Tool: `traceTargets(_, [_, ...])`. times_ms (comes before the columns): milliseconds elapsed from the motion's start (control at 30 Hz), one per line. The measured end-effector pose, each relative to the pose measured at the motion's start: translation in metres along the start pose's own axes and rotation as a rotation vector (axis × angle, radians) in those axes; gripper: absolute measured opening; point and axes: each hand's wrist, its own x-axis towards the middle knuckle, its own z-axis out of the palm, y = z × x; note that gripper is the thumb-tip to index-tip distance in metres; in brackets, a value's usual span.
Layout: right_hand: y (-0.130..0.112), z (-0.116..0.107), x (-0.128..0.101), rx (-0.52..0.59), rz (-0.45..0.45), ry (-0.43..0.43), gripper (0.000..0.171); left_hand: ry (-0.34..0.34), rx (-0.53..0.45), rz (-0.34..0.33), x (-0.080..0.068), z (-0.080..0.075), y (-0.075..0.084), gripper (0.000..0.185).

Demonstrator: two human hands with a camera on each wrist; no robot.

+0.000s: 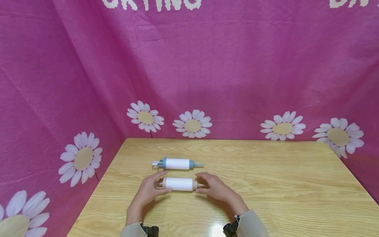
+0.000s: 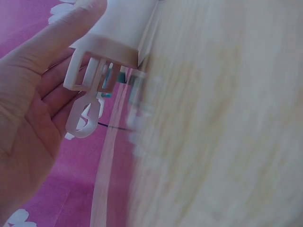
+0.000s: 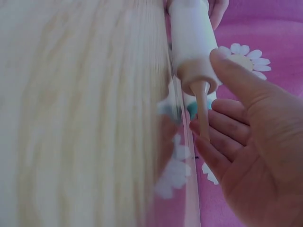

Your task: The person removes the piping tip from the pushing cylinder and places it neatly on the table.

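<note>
Two syringe-like tubes lie side by side on the wooden table (image 1: pixel 266 184). The near one, a beige-ended syringe (image 1: pixel 179 184) with a white barrel, is held at both ends. My left hand (image 1: pixel 148 191) grips its plunger end: in the left wrist view the thumb of the left hand (image 2: pixel 28 118) lies on the barrel by the plunger handle (image 2: pixel 90 71). My right hand (image 1: pixel 216 189) pinches the nozzle end, thumb on the cap and fingers (image 3: pixel 222 127) under the nozzle (image 3: pixel 202 111). The blue-ended syringe (image 1: pixel 177 163) lies just behind, untouched.
Pink cloth with white daisies (image 1: pixel 192 125) hangs as a wall behind and to the left of the table. The table's left edge (image 1: pixel 97 187) runs close to my left hand. Bare wood stretches to the right and towards me.
</note>
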Motion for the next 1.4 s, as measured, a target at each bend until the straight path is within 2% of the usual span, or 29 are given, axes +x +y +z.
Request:
traceTargets(500, [-0.006,0.004,0.006,-0.115,-0.039,0.015,0.032,-0.052,-0.017,-0.001,0.003,-0.002,-0.003,0.055])
traceTargets(633, [-0.007,0.005,0.008,-0.119,-0.029,0.015,0.028,-0.045,-0.009,0.020,0.003,-0.002,-0.004,0.053])
traceTargets(767, [-0.008,0.005,0.008,-0.119,-0.020,0.012,0.027,-0.050,-0.014,0.009,0.001,-0.002,-0.003,0.050])
traceTargets(900, [-0.009,0.005,0.007,-0.096,-0.021,0.029,0.026,-0.041,-0.022,-0.004,0.000,-0.002,-0.003,0.050])
traceTargets(1100, [-0.010,0.002,0.006,-0.007,-0.029,0.061,0.028,0.018,0.030,0.031,-0.002,-0.006,0.002,0.049])
traceTargets(1400, [-0.012,-0.002,0.006,0.066,-0.033,0.067,0.030,0.045,0.063,-0.030,-0.003,-0.010,0.010,0.049])
